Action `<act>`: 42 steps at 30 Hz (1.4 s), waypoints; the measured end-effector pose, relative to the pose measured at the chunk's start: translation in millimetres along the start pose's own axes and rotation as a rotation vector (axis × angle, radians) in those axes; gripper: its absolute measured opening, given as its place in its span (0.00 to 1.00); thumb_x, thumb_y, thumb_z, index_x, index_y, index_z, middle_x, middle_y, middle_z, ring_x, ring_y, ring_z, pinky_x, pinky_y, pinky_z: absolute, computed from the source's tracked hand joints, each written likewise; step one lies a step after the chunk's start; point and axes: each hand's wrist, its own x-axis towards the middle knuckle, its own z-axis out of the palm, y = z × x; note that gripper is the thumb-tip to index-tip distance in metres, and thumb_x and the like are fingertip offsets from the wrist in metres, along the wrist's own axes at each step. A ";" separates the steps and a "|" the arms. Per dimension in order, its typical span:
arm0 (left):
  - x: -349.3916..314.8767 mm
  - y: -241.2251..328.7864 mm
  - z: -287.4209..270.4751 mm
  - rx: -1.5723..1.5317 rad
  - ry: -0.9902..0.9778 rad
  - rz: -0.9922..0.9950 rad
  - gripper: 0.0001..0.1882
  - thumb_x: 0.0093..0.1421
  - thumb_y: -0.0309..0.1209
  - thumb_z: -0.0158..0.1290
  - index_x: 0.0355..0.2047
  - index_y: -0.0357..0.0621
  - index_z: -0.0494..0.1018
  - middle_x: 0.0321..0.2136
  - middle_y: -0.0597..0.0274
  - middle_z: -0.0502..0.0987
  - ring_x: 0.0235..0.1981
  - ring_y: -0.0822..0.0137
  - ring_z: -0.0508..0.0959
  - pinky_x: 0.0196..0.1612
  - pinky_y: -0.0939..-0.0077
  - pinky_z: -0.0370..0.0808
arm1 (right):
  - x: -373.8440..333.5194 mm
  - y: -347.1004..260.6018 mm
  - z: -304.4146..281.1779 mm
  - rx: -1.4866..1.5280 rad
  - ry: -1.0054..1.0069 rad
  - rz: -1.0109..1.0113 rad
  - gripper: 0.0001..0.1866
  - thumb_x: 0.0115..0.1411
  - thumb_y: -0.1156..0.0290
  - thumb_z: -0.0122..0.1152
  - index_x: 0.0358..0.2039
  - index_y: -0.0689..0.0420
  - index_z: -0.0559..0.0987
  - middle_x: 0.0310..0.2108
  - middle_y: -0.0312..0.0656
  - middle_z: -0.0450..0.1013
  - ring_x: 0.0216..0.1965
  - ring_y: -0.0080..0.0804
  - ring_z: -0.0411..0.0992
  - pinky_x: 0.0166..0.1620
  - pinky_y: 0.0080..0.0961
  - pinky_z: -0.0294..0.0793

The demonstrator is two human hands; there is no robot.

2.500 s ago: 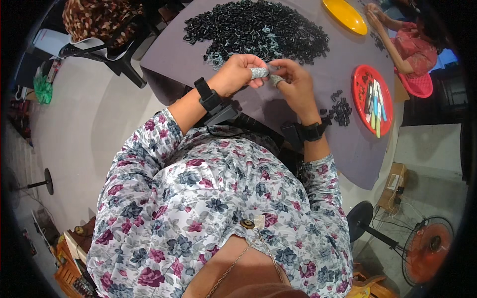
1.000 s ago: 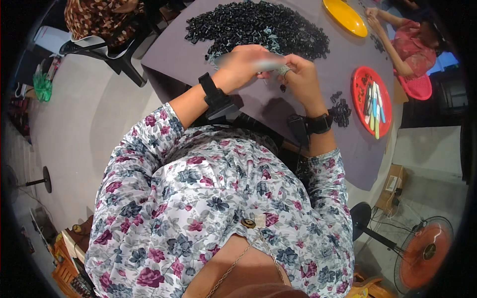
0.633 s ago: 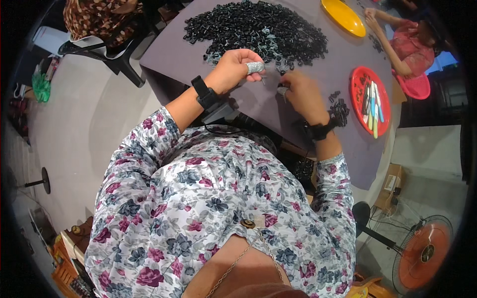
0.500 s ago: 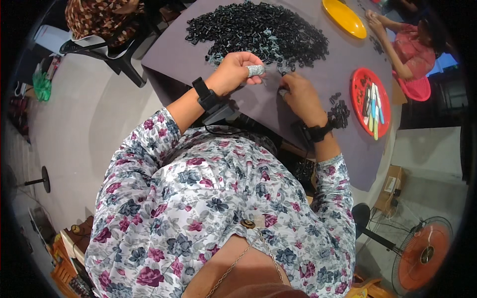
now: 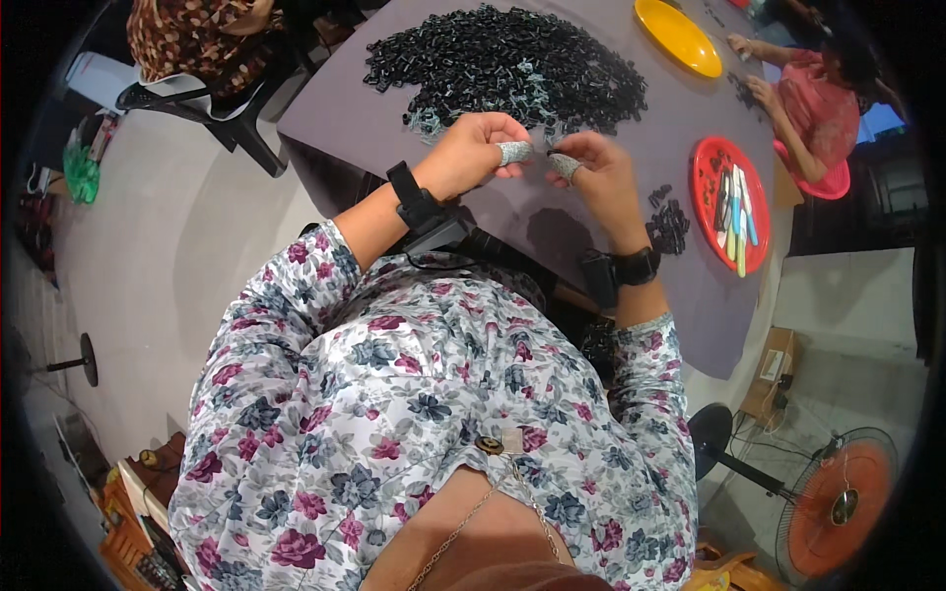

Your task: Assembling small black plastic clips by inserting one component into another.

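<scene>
My left hand (image 5: 475,156) is above the table, its thumb wrapped in a grey covering, fingertips pinched together. Whatever sits between them is too small to make out. Facing it a short gap away, my right hand (image 5: 603,179) has a similar thumb covering and pinches a small dark piece (image 5: 554,150). Just beyond both hands spreads a large pile of small black pieces (image 5: 512,64), with pale grey-green pieces (image 5: 532,94) mixed in at its near side. A smaller heap of black pieces (image 5: 669,229) lies beside my right wrist.
A red plate (image 5: 702,202) on the right holds several slim tools with coloured handles and dark bits. A yellow plate (image 5: 680,37) lies at the far right. Across the table a co-worker in a pink top (image 5: 826,103) sits. A fan (image 5: 843,502) stands at lower right.
My right hand has turned and risen slightly, so its wrapped thumb now shows. My left hand has shifted a little lower. The co-worker's hands have moved apart.
</scene>
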 end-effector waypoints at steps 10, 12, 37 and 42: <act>0.7 -2.2 -1.9 -0.004 0.002 0.031 0.05 0.63 0.21 0.52 0.39 0.37 0.75 0.29 0.63 0.81 0.27 0.77 0.80 0.30 0.86 0.74 | 2.9 0.4 2.5 -0.001 -0.009 -0.008 0.09 0.60 0.81 0.59 0.42 0.63 0.79 0.36 0.40 0.78 0.32 0.25 0.78 0.34 0.19 0.78; 0.5 -1.3 -1.2 -0.021 -0.001 0.026 0.05 0.63 0.21 0.52 0.39 0.37 0.75 0.29 0.63 0.81 0.27 0.77 0.80 0.30 0.86 0.74 | 2.2 -2.8 2.8 -0.019 -0.018 -0.003 0.09 0.60 0.81 0.59 0.42 0.63 0.79 0.36 0.40 0.78 0.32 0.25 0.78 0.34 0.19 0.78; -1.4 6.2 -4.6 0.042 -0.161 -0.054 0.07 0.63 0.22 0.51 0.42 0.37 0.73 0.30 0.67 0.80 0.27 0.80 0.77 0.32 0.87 0.75 | -1.0 0.2 -3.0 -0.034 -0.196 0.063 0.08 0.60 0.77 0.62 0.40 0.64 0.78 0.34 0.39 0.78 0.29 0.23 0.78 0.33 0.18 0.77; -1.9 7.2 -2.9 0.047 -0.156 -0.037 0.05 0.64 0.23 0.52 0.39 0.38 0.74 0.30 0.66 0.80 0.27 0.81 0.77 0.31 0.89 0.75 | -2.4 -1.5 -1.7 0.022 -0.188 0.106 0.08 0.60 0.78 0.60 0.40 0.64 0.78 0.33 0.40 0.78 0.29 0.24 0.78 0.32 0.18 0.77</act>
